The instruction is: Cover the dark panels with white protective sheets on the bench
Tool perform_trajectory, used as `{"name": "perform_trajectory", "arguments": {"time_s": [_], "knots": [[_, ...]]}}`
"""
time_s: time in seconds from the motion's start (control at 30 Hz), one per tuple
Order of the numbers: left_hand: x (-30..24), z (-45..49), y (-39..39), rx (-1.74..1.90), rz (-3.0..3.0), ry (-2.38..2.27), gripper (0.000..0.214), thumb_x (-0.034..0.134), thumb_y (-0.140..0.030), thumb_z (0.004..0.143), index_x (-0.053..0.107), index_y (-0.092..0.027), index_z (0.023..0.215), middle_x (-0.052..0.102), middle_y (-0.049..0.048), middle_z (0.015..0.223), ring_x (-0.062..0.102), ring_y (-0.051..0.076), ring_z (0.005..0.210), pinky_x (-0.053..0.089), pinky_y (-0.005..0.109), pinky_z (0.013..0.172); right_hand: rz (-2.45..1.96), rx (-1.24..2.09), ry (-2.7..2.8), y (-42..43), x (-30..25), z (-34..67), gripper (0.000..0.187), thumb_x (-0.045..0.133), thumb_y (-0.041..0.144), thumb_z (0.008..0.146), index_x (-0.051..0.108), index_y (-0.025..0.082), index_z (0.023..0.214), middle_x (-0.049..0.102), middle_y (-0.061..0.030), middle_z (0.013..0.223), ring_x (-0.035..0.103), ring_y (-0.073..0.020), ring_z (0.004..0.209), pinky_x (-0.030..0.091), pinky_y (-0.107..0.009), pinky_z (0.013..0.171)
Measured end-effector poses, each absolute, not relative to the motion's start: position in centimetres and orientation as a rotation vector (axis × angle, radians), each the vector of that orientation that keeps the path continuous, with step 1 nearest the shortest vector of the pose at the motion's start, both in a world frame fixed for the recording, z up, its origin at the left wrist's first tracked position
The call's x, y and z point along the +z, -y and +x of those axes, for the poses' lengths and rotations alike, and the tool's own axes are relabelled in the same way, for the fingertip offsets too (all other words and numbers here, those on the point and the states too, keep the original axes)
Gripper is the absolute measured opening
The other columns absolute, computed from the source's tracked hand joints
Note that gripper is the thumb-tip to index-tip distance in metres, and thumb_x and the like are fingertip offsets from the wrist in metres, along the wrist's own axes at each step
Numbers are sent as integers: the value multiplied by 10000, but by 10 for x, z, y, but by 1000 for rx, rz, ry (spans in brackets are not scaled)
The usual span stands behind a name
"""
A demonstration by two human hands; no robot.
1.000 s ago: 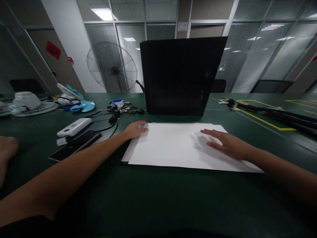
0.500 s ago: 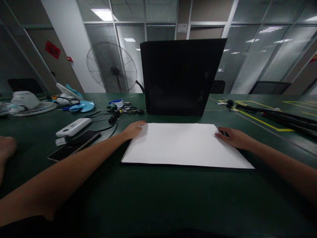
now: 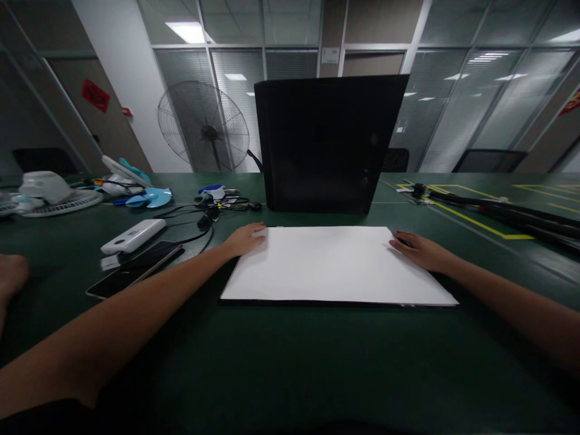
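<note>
A white sheet of paper (image 3: pixel 324 266) lies flat on a thin black board (image 3: pixel 272 303), whose dark edge shows along the front. My left hand (image 3: pixel 245 239) grips the far left corner, with the fingertips resting on the paper. At the far right corner, my right hand (image 3: pixel 420 249) holds the side edge, its thumb over the paper. A small dark patch shows between that thumb and the fingers; I cannot make out what it is. The undersides of both hands are hidden.
Behind the paper stands a large black panel (image 3: pixel 330 145). A white power bank (image 3: pixel 133 236), a phone (image 3: pixel 136 270) and cables (image 3: pixel 209 219) lie left, near another person's hand (image 3: pixel 12 275). Fan parts (image 3: pixel 151 197) sit farther back. Black poles (image 3: pixel 512 211) lie right.
The view has shifted slightly. The paper's right side sits a little farther left, and thin layers now show at its front right edge. Both hands stay at the far corners.
</note>
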State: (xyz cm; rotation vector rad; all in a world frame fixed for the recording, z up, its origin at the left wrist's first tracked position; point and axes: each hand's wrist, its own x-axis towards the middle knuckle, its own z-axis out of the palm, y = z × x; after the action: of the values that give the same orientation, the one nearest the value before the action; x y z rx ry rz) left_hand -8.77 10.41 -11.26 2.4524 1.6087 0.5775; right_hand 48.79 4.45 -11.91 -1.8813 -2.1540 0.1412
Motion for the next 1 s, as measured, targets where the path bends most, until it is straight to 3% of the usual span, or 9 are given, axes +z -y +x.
{"name": "perform_trajectory", "arguments": {"time_s": [0.17,0.47,0.73,1.0], "knots": [[-113,-89,-105,558,2449,-1611,680,529,-416,877,604,-116,1483,510,109,1617,477,270,1500,303,351,1272,-1907,163,2154,-45,-118,485,994,263,817,928,548,76,1526,462,-210,1611,444,-370,1491,292,-500,1277],[-111,-86,-104,548,2428,-1617,692,545,-458,879,612,-104,1469,536,127,1594,485,278,1493,307,348,1269,-1916,218,2191,-47,-120,490,907,208,784,953,441,219,1623,373,-119,1677,288,-362,1573,181,-627,1289],[-109,-83,-97,537,2484,-1592,659,497,-487,930,600,-136,1477,509,116,1617,462,284,1509,299,389,1276,-1981,243,2193,-39,-115,482,921,140,769,977,339,189,1665,275,-113,1717,186,-354,1603,111,-648,1292],[-111,-85,-101,541,2472,-1564,655,513,-448,915,583,-147,1492,507,103,1622,461,268,1510,290,380,1281,-1971,206,2172,-40,-117,482,904,148,756,982,351,196,1662,326,-126,1700,216,-381,1591,133,-676,1280]]}}
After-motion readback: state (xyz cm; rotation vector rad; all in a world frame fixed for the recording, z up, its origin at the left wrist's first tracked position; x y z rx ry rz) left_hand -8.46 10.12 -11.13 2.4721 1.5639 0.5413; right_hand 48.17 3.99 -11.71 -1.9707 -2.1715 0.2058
